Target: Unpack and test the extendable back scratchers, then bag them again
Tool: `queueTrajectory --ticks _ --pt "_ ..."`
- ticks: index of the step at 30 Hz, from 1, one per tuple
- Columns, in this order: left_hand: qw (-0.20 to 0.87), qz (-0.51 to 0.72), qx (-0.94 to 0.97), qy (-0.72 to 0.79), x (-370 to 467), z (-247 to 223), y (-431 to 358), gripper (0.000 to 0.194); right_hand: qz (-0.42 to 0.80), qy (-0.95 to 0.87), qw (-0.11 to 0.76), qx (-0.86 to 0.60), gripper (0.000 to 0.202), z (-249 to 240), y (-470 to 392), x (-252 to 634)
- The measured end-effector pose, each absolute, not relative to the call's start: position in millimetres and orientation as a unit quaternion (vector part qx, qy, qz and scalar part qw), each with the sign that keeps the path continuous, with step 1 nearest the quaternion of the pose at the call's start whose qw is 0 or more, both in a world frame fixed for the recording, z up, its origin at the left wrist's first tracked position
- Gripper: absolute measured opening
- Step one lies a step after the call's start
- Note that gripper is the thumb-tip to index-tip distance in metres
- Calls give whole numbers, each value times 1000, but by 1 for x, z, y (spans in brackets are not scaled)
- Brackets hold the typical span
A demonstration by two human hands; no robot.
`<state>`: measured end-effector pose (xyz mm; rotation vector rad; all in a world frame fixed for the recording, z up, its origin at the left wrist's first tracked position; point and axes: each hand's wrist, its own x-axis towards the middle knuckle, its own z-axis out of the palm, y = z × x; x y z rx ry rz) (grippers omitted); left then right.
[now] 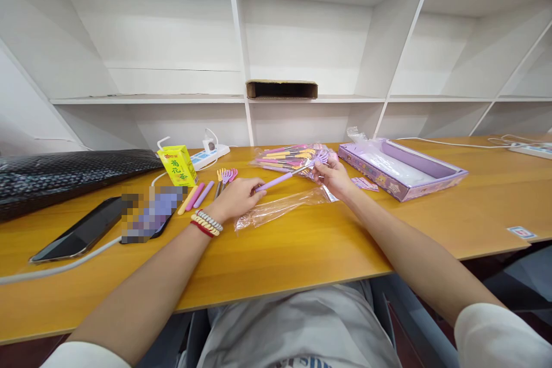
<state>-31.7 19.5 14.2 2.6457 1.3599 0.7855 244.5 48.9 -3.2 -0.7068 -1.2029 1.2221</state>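
Note:
A purple back scratcher with a metal rod is held slantwise above the table between my two hands. The fingers of my left hand are closed around the end of its handle. My right hand pinches it near the claw-shaped head. Beneath it lies a clear plastic sleeve. Just behind my right hand sits a clear bag of many similar pink, yellow and purple pieces. Left of my left hand are loose handles in yellow and purple, beside several claw heads on rods.
A purple open box with plastic wrap stands at right, near a small pink packet. Leftward are a yellow drink carton, a phone, a blurred-out device, a power strip and a black bag. White shelves rise behind.

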Motion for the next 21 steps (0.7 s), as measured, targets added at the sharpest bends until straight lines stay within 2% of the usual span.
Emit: queueTrajectory --ticks 4,10,15,18,21 --pt "-25 240 860 451 -30 19 15 24 587 -506 579 -254 29 4 38 243" --pt "54 243 879 406 -7 22 -6 27 633 -545 489 -251 31 1 35 237" --pt "63 145 892 423 -6 18 -7 46 610 -531 528 -260 31 1 38 240" --pt "51 141 887 437 -12 13 0 31 615 -534 524 -248 31 5 37 244" --pt "33 178 875 449 -14 9 5 19 632 -562 471 -251 32 4 35 244"
